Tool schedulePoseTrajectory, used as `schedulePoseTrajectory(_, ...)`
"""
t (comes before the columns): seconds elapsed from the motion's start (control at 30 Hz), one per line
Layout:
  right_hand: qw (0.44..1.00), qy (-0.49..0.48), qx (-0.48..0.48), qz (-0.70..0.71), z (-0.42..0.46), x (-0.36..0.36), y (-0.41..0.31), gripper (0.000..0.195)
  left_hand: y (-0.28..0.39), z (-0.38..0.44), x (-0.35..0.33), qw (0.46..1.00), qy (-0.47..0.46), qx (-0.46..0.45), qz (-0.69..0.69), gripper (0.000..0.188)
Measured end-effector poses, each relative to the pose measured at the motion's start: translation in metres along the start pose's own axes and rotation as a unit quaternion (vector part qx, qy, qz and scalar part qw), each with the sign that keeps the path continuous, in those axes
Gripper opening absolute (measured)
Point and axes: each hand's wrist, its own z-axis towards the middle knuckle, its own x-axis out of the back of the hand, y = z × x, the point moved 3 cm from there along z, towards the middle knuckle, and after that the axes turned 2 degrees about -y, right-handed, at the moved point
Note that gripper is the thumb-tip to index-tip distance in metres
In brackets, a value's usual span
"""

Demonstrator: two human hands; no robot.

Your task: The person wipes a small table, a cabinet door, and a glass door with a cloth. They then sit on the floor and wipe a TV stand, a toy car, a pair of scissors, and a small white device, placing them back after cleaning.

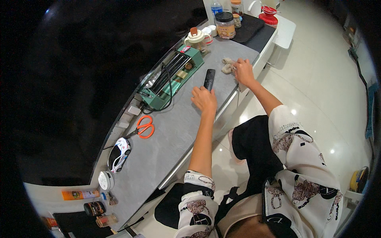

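Note:
A black remote control lies lengthwise on the grey top of a long cabinet. My left hand has its fingers closed around the remote's near end, which is hidden beneath them. Farther along, close to the cabinet's front edge, my right hand grips a crumpled beige cloth. Part of the cloth bunches out beyond the fingertips on the cabinet top.
Behind the remote sits a green open-topped case with a black cable. Orange-handled scissors and a white toy car lie left. A lidded cup and a large jar stand at the far end. A television runs along the back.

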Motion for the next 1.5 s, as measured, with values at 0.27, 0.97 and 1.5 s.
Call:
schedulePoseTrajectory(0.27,0.998,0.005,-0.047,-0.038,0.01,-0.005,-0.036,0.024,-0.117,-0.059,0.049,0.998,0.055,0.031,0.016,0.034)
schedulePoseTrajectory(0.97,0.983,-0.027,0.133,0.125,-0.019,-0.013,-0.122,0.026,-0.166,-0.129,0.103,0.997,0.066,-0.035,0.018,0.042)
schedulePoseTrajectory(1.5,0.994,-0.018,-0.015,-0.111,0.075,-0.011,0.031,0.032,-0.09,-0.102,0.072,0.996,-0.022,-0.081,-0.031,0.051)
